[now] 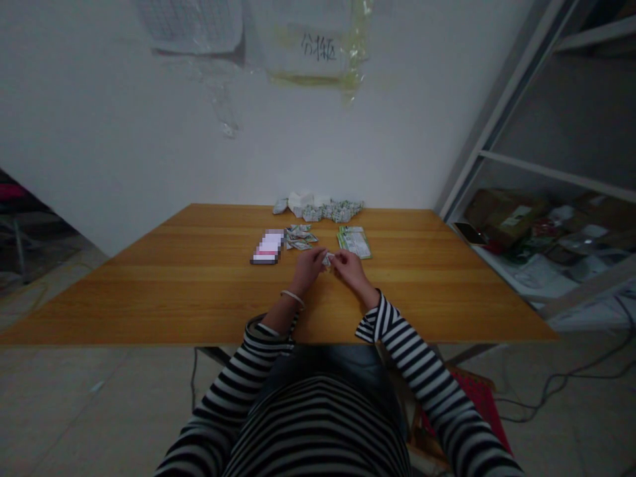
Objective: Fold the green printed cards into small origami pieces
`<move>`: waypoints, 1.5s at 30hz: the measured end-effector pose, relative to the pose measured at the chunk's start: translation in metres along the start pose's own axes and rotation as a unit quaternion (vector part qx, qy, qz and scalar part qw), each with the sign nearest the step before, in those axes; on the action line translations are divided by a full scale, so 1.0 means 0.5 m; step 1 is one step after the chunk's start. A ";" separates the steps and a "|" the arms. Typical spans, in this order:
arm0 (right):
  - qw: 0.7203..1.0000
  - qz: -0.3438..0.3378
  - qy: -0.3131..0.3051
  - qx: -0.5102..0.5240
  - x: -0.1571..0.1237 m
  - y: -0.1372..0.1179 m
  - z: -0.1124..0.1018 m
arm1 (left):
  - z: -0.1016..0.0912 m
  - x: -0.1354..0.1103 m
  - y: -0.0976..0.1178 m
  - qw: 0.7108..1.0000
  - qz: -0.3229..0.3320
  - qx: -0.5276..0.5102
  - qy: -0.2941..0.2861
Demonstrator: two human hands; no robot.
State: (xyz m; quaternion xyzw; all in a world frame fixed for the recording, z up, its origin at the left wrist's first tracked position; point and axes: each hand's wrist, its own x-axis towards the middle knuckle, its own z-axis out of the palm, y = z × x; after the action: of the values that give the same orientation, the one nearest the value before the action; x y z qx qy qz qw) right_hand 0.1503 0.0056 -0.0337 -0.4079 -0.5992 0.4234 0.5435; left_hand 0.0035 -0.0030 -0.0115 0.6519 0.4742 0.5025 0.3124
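Both of my hands meet over the middle of the table, pinching one small white printed packet (327,260) between them. My left hand (308,267), with a pale bracelet at the wrist, grips its left side. On its right side, the fingers of my right hand (350,267) are closed. Just beyond the left hand lie several small white and green printed packets (300,242). Flat green and white packages (356,242) are stacked past the right hand. The print on the held packet is too small to read.
Against the wall, a heap of small printed packets (342,211) runs along the back edge of the wooden table (209,285), beside white pieces (300,203). A blurred-out phone-like object (268,248) lies left. Shelving on the right holds cardboard boxes (507,215) and a dark phone (470,233).
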 end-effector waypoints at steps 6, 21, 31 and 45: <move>0.999 -0.025 -0.015 -0.037 0.000 0.005 -0.002 | -0.001 -0.001 0.003 0.993 0.069 0.094 -0.032; 0.998 -0.035 0.025 -0.045 0.006 0.015 0.003 | 0.008 0.002 -0.004 0.977 0.134 0.165 -0.025; 0.999 -0.027 0.033 -0.018 0.014 0.008 -0.001 | 0.003 0.019 -0.024 0.983 0.113 0.145 0.012; 0.996 -0.047 0.049 -0.058 0.004 0.008 0.004 | 0.015 0.005 -0.006 0.984 0.118 0.133 -0.020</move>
State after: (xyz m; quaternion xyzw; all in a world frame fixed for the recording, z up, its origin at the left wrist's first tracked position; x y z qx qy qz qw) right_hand 0.1484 0.0085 -0.0368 -0.4300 -0.6140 0.3413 0.5672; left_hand 0.0097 0.0009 -0.0158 0.7491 0.4504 0.4547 0.1708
